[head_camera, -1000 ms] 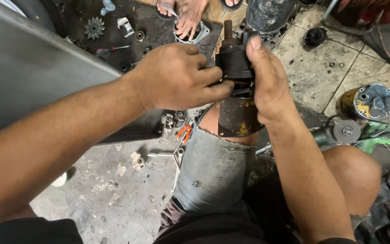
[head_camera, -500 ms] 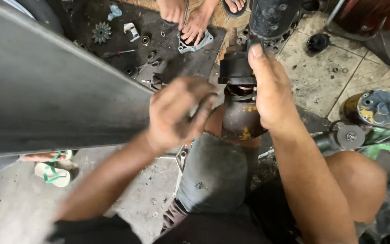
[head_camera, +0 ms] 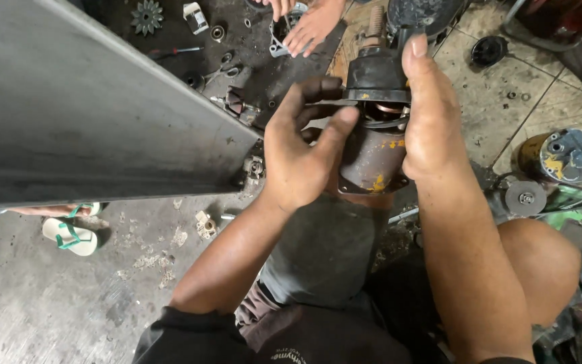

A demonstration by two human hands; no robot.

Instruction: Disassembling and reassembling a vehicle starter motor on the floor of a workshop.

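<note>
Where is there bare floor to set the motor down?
Bare concrete lies lower left, between the sandal and the person's left forearm. The dark mat above is crowded with a gear and small parts; the tiles right of the right hand hold an angle grinder.

The left hand (head_camera: 301, 152) covered the near side of the rusty motor (head_camera: 374, 152), and the right hand (head_camera: 429, 118) covered its far side, so the gap under the black cap (head_camera: 376, 77) showed only in part. The motor's base was hidden against the knee (head_camera: 325, 249). Another person's feet (head_camera: 304, 23) were cut off by the top edge. A grey panel (head_camera: 82, 108) hid the floor behind it. The small parts (head_camera: 227, 67) on the dark floor were too small to tell.
</note>
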